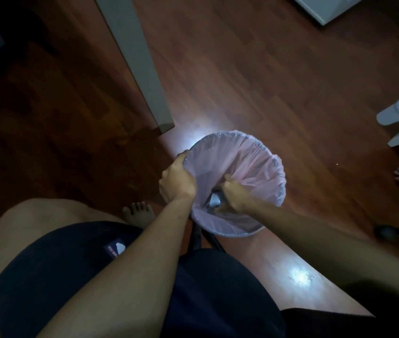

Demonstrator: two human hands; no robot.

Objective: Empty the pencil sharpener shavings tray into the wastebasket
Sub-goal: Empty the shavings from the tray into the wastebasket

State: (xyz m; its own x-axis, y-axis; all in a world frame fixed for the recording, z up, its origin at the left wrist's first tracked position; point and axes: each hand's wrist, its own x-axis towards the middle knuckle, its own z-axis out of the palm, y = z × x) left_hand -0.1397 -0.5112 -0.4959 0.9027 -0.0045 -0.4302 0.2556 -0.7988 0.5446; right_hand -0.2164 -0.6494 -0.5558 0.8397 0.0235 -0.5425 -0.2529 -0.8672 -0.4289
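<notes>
The person's lap in dark shorts [96, 276] lies nearest the camera, both bare forearms reaching out from it over a reddish wooden floor [267, 81]. A grey table leg [135, 59] slants down to the floor at upper left. Beyond the knees stands the wastebasket [235, 184], lined with a pale pink bag [254, 167]. The left hand [177, 181] clasps the basket's near-left rim, fingers curled over the edge and bag. The right hand [234, 195] is down inside the basket, fingers closed round a small grey shavings tray [214, 200], held low within the liner. A bare foot [138, 213] rests left of the basket.
</notes>
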